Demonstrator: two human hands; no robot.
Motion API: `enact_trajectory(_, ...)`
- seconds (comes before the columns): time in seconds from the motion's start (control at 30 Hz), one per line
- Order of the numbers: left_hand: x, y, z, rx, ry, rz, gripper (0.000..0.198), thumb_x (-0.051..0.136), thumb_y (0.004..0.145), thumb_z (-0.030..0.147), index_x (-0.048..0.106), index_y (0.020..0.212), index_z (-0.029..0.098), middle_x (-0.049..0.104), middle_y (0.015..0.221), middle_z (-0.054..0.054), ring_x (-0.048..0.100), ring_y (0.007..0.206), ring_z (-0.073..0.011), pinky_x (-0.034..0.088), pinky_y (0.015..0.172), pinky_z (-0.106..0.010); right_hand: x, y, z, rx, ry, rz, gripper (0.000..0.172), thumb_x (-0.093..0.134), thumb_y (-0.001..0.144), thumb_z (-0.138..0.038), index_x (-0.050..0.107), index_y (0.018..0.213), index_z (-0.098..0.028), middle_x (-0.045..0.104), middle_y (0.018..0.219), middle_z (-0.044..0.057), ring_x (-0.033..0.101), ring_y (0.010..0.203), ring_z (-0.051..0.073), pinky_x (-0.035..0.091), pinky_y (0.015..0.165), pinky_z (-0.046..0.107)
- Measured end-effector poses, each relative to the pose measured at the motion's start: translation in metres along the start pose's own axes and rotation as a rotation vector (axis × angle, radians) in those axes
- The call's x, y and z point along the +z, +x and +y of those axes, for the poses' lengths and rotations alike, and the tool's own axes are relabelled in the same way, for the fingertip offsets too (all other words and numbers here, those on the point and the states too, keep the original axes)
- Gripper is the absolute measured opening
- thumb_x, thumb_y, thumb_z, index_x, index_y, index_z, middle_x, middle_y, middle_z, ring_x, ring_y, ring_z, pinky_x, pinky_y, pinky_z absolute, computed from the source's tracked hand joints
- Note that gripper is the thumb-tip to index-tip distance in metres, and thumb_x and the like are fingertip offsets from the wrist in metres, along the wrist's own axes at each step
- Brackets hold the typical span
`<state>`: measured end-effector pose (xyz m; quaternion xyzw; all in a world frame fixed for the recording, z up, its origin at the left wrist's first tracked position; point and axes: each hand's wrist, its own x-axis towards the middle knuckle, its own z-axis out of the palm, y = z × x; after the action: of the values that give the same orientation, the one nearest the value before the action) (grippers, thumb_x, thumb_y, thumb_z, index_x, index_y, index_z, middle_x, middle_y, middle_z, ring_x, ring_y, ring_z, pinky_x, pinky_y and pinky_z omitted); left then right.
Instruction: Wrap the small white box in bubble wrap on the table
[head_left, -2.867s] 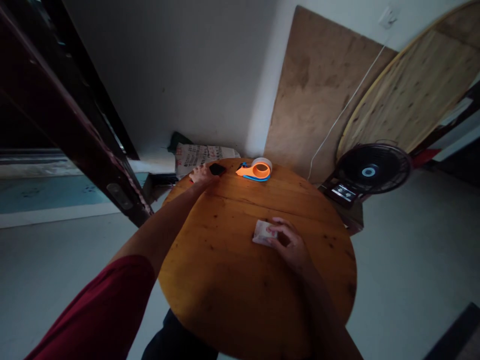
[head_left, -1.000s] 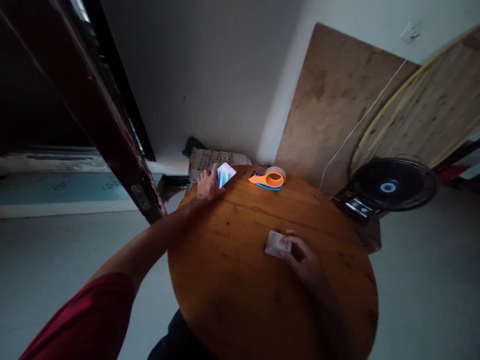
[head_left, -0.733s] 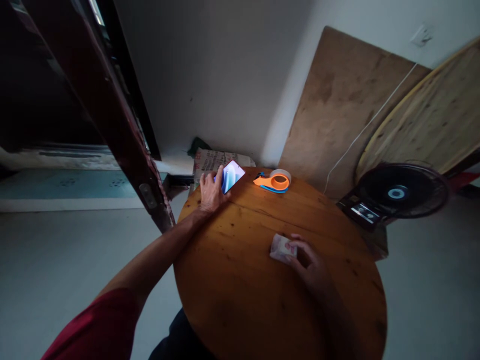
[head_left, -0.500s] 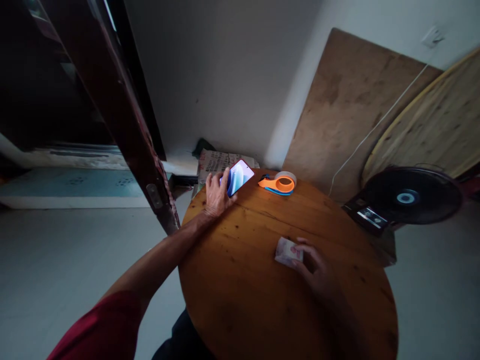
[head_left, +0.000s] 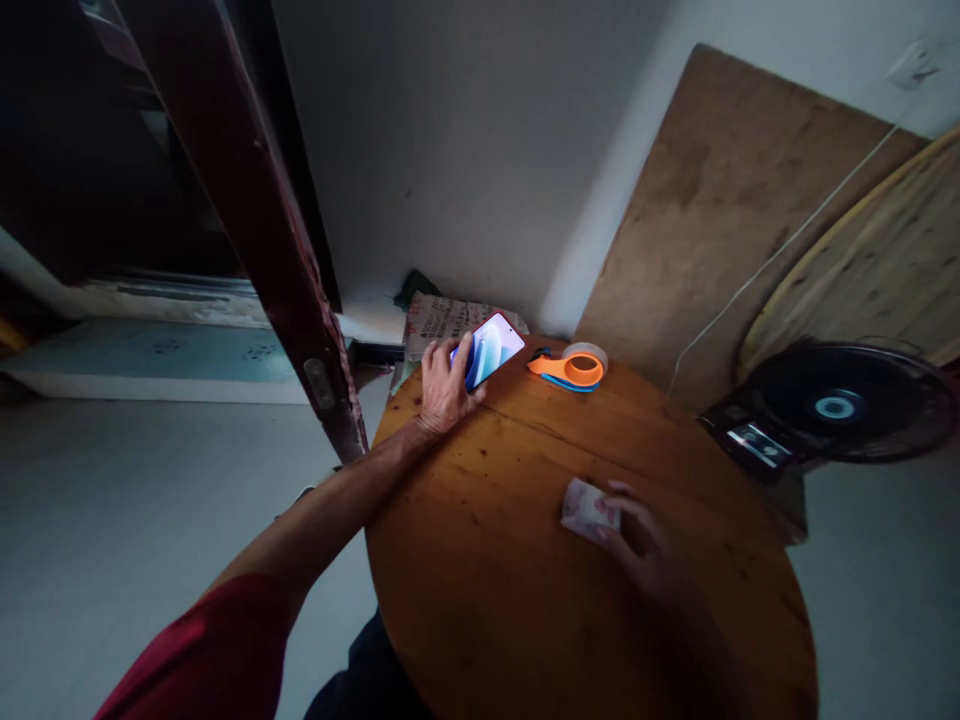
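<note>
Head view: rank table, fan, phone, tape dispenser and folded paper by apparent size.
1. table, by far the largest
2. fan
3. phone and tape dispenser: they look about alike, so not ranked
4. folded paper: looks smallest, though it lies nearer the camera than those two

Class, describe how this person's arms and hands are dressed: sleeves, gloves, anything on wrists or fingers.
A dark red short sleeve covers the left upper arm; the forearm below is bare. The left hand and right hand are ungloved. No watch or ring shows, though the right arm lies in shadow.
</note>
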<state>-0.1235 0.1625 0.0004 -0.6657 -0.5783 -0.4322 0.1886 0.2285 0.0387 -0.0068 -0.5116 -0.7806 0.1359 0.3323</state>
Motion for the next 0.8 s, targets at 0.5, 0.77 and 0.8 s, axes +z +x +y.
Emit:
enact_trajectory(0.5, -0.003, 0.002, -0.003, -0.031, -0.007, 0.071, 0.088, 0.061, 0.076, 0.047, 0.024, 0.148, 0.013, 0.048, 0.129, -0.019, 0.043, 0.12, -0.0342, 0.03, 0.105, -0.05, 0.003, -0.001, 0.015, -0.011, -0.017, 0.002, 0.027, 0.062, 0.081, -0.044, 0.062, 0.103, -0.028, 0.057, 0.128, 0.007, 0.056, 0.117, 0.029, 0.046, 0.098, 0.05)
enact_trajectory(0.77, -0.005, 0.004, -0.004, -0.078, 0.01, 0.122, 0.083, 0.058, 0.078, 0.05, 0.028, 0.145, 0.01, 0.047, 0.126, -0.021, 0.044, 0.115, -0.0344, 0.035, 0.101, -0.049, 0.0, 0.0, 0.01, -0.007, -0.038, -0.005, 0.027, 0.061, 0.082, -0.043, 0.061, 0.104, -0.028, 0.056, 0.13, 0.009, 0.055, 0.119, 0.029, 0.047, 0.098, 0.051)
enact_trajectory(0.8, -0.006, 0.004, -0.004, -0.08, 0.009, 0.125, 0.083, 0.058, 0.078, 0.05, 0.028, 0.145, 0.01, 0.047, 0.126, -0.021, 0.044, 0.115, -0.0343, 0.035, 0.1, -0.048, 0.0, 0.0, 0.01, -0.007, -0.041, -0.004, 0.027, 0.06, 0.082, -0.043, 0.061, 0.104, -0.028, 0.057, 0.129, 0.009, 0.056, 0.119, 0.029, 0.047, 0.098, 0.051)
